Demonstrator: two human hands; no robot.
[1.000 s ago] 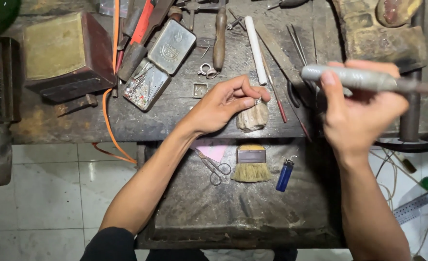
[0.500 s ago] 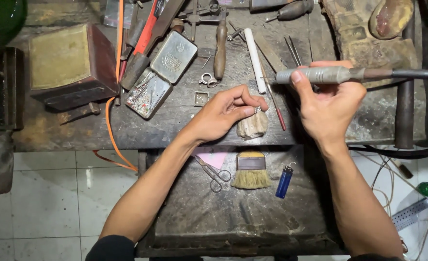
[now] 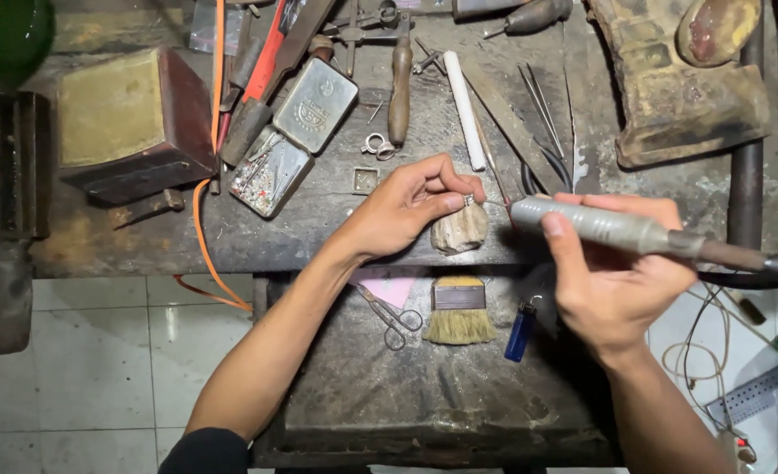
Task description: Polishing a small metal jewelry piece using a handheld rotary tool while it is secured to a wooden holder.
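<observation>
My left hand (image 3: 411, 206) pinches a small silver ring (image 3: 469, 201) between thumb and forefinger, resting it on a worn wooden bench peg (image 3: 461, 230) at the front edge of the workbench (image 3: 319, 237). My right hand (image 3: 617, 272) grips a grey rotary handpiece (image 3: 599, 225) with a dark flexible shaft running off to the right. Its thin bit points left and meets the ring.
An open metal tin (image 3: 292, 132) of small parts, a white rod (image 3: 464, 110), files and a wood-handled tool (image 3: 399, 88) lie behind my hands. A brass-topped block (image 3: 125, 123) stands at the left. The drawer tray (image 3: 362, 412) below holds scissors (image 3: 393, 318), a brush (image 3: 459, 309) and a blue lighter (image 3: 520, 332).
My right hand has brought the handpiece down and leftward, from high at the right to the ring. My left hand has stayed on the peg.
</observation>
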